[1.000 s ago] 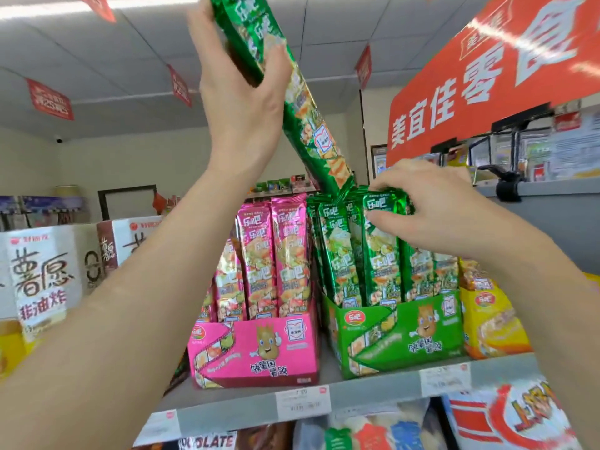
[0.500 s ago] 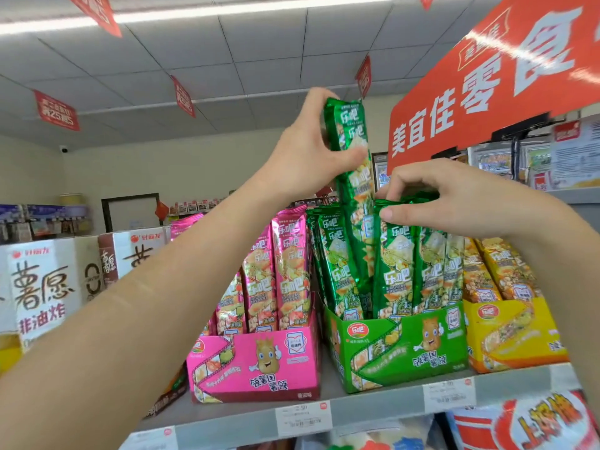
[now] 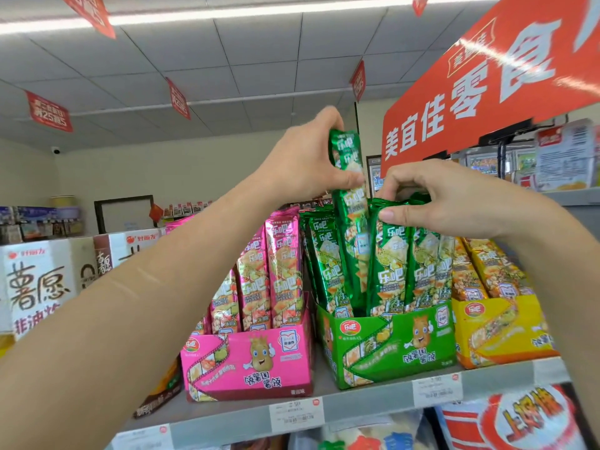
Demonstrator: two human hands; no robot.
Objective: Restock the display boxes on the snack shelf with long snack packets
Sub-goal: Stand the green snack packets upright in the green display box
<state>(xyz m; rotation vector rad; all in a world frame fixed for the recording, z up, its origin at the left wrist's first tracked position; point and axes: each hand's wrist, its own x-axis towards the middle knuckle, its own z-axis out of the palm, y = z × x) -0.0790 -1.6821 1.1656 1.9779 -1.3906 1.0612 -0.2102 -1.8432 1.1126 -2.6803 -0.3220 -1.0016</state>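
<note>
One glossy green packet [image 3: 352, 222], seemingly upright

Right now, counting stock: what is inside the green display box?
Green snack packets stand in the green display box; the left hand holds one partly in, the right hand pinches others' tops. The box front hides their lower ends.

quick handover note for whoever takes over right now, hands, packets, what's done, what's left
Left hand grips the top of a green packet, upright, its lower end down among the standing green packets.
Right hand pinches the tops of the standing ones, holding a gap open.
Green display box sits on the shelf between the pink box and the yellow box.
Done: packet partly in.
Left: push it level, let go with both hands, check the other boxes.
</note>
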